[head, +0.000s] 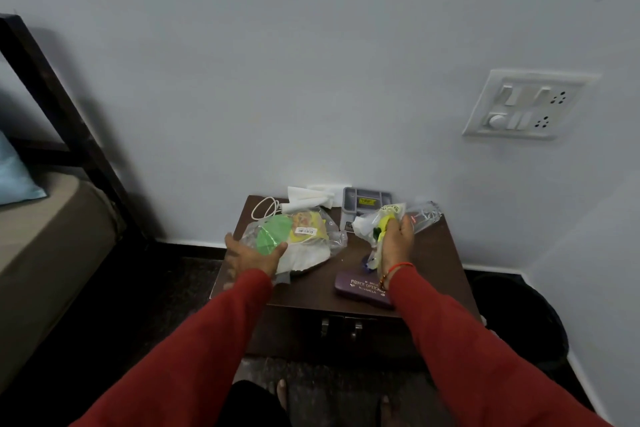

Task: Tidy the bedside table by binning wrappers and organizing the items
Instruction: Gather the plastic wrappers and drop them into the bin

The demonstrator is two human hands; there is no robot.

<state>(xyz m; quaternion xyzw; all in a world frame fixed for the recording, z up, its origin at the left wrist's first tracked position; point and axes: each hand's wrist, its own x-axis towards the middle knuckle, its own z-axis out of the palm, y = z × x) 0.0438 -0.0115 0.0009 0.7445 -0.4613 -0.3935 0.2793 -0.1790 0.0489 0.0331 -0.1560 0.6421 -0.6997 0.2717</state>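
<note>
On the dark brown bedside table (429,267) my left hand (251,255) grips a clear plastic bag (294,236) with green and yellow printing, lifted over the table's left half. My right hand (396,241) is closed on a bunch of white and yellow-green wrappers (375,224) above the table's right half. A clear plastic bottle (424,217) lies behind that hand. A purple spectacle case (362,289) lies at the front right, partly under my right wrist.
A grey organizer tray (363,204), white tissues (308,199) and a white cable (265,206) sit at the table's back against the wall. A dark bin (519,315) stands right of the table. A bed (45,236) is at the left.
</note>
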